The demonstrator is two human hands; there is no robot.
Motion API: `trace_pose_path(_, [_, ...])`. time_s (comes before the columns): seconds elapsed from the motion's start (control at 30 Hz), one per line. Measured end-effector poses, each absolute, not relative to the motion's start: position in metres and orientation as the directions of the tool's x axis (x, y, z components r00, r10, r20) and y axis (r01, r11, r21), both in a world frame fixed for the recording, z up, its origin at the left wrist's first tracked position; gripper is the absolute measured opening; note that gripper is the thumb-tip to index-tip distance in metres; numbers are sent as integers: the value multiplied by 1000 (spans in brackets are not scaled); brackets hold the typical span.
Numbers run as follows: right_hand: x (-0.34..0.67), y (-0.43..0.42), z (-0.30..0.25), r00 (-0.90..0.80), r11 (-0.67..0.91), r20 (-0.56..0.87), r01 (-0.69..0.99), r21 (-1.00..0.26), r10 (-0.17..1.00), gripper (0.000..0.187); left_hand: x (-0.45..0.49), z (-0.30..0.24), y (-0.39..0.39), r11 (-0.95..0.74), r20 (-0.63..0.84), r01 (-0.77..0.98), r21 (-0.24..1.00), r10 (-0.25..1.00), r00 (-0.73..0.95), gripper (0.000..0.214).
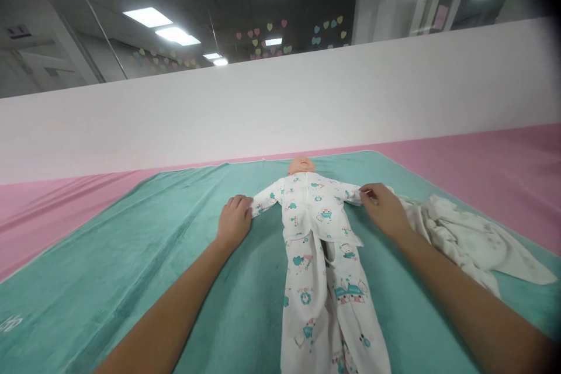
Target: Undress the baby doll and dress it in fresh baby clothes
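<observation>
A baby doll (301,165) lies on its back with its head at the far end and its arms spread sideways. It is dressed in a white printed top (312,210) and matching trousers (307,292), whose lower ends run out of view. My left hand (235,222) is closed around the end of the left-side sleeve (265,198), its fingertips partly hidden. On the other side, my right hand (384,210) pinches the cuff of the right-side sleeve (349,191) between thumb and fingers. Both sleeves are stretched outward.
A crumpled white cloth (468,239) lies to the right, beside my right forearm. Under everything is a green towel-like sheet (175,257) over a pink surface (491,169). A white low wall (263,111) with glass above it stands at the back.
</observation>
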State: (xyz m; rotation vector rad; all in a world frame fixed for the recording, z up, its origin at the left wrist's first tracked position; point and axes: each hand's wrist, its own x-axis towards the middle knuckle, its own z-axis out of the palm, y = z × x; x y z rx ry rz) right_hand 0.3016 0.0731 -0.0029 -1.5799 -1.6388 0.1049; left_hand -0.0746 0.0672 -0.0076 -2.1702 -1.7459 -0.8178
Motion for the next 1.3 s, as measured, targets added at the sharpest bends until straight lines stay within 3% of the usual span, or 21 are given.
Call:
trace_pose_path(0.13, [252,69,20,-47,422,487,577,-700,872,25,-36,5,73,-367,536,739,565,844,9,24])
trace_pose_path(0.2, [228,75,35,-102,398,426,598,-696,899,29,-8,14,81,-367,479,621,692,878,-16,28])
trace_pose_path(0.27, [208,84,47,-119,303,321,726,-618,939,34,19,18,91,-392,466,551,737,885,5,30])
trace_pose_path(0.4, [185,89,53,-91,176,263,930,-322,960,30,50,7,101,-535,557,531,657,819,136,36])
trace_pose_path(0.47, [181,82,48,-99,181,302,949,-257,948,28,49,-2,99,-575,582,524,629,794,173,36])
trace_pose_path(0.57, [183,70,35,-84,195,382,945,-262,920,30,38,-10,90,-600,574,524,604,784,236,36])
trace_pose_path(0.73, [198,64,24,89,152,430,855,-496,899,30,33,-7,78,-582,556,550,600,797,237,38])
trace_pose_path(0.8, [202,60,27,82,153,406,844,-515,910,30,33,-8,75,-589,563,556,586,790,244,37])
trace_pose_path(0.93, [196,42,41,-146,248,315,917,-312,938,42,27,-17,61,-633,586,549,546,757,290,35])
trace_pose_path(1.1, [172,19,48,-237,252,215,967,-46,947,27,12,-22,35,-709,570,532,462,697,434,43])
trace_pose_path(1.2, [169,16,48,-298,301,194,953,12,935,24,9,-18,29,-701,550,531,477,709,441,45])
trace_pose_path(1.3, [176,19,46,-277,289,205,957,-30,939,27,9,-15,31,-688,531,526,500,723,441,42])
